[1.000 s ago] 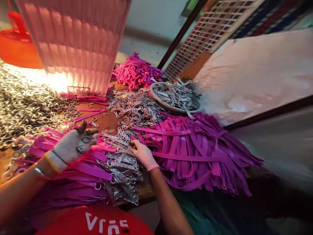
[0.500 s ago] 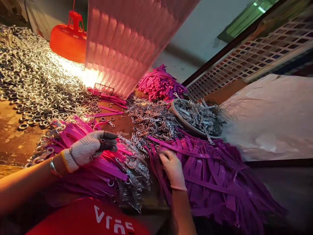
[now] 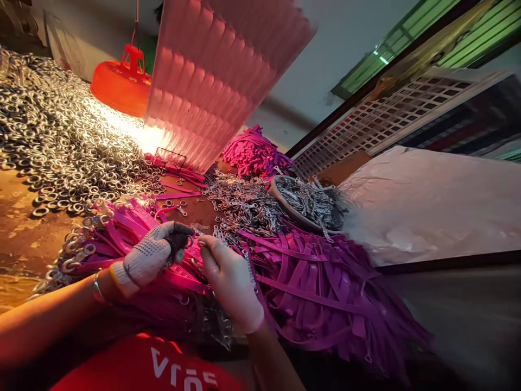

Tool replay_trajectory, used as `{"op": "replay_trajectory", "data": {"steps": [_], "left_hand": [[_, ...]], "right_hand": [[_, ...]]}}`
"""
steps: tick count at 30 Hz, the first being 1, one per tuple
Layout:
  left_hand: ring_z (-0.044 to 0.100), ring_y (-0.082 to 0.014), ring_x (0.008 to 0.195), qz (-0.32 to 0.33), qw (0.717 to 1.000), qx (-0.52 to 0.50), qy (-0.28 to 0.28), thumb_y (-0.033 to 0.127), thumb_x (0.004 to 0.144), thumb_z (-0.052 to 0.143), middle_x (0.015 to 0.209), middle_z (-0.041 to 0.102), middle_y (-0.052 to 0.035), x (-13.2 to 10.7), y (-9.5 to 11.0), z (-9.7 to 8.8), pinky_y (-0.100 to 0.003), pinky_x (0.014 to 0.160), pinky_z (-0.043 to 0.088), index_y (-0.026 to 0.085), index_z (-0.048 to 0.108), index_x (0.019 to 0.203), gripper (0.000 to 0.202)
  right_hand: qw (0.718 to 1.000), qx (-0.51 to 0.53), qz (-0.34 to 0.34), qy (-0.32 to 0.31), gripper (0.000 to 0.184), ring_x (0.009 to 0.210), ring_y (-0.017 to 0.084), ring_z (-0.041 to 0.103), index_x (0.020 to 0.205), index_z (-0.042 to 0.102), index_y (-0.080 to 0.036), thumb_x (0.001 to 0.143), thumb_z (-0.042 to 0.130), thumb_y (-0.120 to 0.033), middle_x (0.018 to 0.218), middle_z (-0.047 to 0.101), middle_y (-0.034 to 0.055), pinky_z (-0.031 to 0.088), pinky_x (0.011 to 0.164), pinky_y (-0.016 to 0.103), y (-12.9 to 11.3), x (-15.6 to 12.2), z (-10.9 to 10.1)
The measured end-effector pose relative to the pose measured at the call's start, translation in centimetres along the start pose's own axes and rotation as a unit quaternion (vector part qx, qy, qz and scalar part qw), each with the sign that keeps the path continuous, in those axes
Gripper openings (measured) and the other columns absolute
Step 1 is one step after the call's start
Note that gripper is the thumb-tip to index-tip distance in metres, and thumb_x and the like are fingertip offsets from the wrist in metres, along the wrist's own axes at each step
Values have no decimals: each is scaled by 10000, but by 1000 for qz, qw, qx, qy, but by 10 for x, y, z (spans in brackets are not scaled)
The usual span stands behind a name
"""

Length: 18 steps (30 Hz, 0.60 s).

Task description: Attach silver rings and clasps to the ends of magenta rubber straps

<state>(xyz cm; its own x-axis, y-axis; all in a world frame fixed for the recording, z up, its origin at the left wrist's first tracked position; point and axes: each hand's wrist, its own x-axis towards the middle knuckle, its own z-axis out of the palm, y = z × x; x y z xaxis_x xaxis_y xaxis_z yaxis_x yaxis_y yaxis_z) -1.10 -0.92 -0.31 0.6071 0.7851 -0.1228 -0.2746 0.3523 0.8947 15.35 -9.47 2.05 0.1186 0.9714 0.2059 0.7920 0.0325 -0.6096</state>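
Note:
My left hand (image 3: pixel 157 251), in a white dotted glove with dark fingertips, is closed on a small metal ring (image 3: pixel 189 242). Close to that ring, the fingertips of my right hand (image 3: pixel 232 277), in a thin white glove, are pinched together. What they hold is too small to make out. A metal chain (image 3: pixel 249 267) shows just behind my right hand; whether it is held, I cannot tell. Below both hands lies a pile of pink straps (image 3: pixel 134 231) with metal rings and chains at their ends. Purple straps (image 3: pixel 317 293) are heaped on the right.
Loose metal rings (image 3: pixel 69 146) cover the table's left side beneath a red lamp (image 3: pixel 120 87). A translucent ribbed sheet (image 3: pixel 207 81) hangs beside it. Chain pieces (image 3: pixel 240 198) lie mid-table near a tilted bowl (image 3: pixel 280 201) of more. Plastic wrapping (image 3: pixel 431 206) stands at right.
My right hand has come from the purple straps leftward to my left hand, its fingertips now near the ring. My left hand has shifted slightly and keeps its hold. The view has turned a little.

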Motion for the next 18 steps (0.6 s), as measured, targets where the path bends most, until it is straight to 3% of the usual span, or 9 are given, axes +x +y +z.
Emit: {"op": "replay_trajectory", "data": {"steps": [4,8,12,15,18], "left_hand": [[509,-81,520,18,991,-118,60,239,629,702,747,674,-18,-4,-3,14,-180,462,387,168,671,967,347],[465,-82,476,21,991,-111,75,280,706,713,655,631,9,-7,-7,17,-172,415,308,182,654,982,299],[536,-109,608,62,994,91,0,270,790,711,751,664,-19,-9,-1,8,-213,558,442,164,682,913,164],[579,-147,761,81,960,260,-70,219,828,675,838,689,-36,-9,7,3,-238,688,480,161,693,882,81],[560,-144,751,80,938,327,-86,200,841,628,832,678,-28,-7,13,4,-235,676,461,160,675,899,85]], "right_hand": [[999,22,25,4,255,947,191,706,1197,685,-256,985,571,-341,1061,775,31,495,818,270,-15,4,11],[996,84,18,38,213,808,143,666,1030,718,-243,990,509,-263,913,761,-8,470,757,231,-14,4,17],[996,70,-1,46,227,729,135,623,967,733,-226,927,512,-199,806,725,-14,440,687,227,-8,2,11],[999,0,-26,45,235,701,142,606,884,742,-217,881,513,-169,764,712,5,410,658,239,-5,2,4],[997,-49,-40,39,213,639,136,575,797,724,-214,855,525,-164,699,689,8,364,606,243,-3,5,0]]}}
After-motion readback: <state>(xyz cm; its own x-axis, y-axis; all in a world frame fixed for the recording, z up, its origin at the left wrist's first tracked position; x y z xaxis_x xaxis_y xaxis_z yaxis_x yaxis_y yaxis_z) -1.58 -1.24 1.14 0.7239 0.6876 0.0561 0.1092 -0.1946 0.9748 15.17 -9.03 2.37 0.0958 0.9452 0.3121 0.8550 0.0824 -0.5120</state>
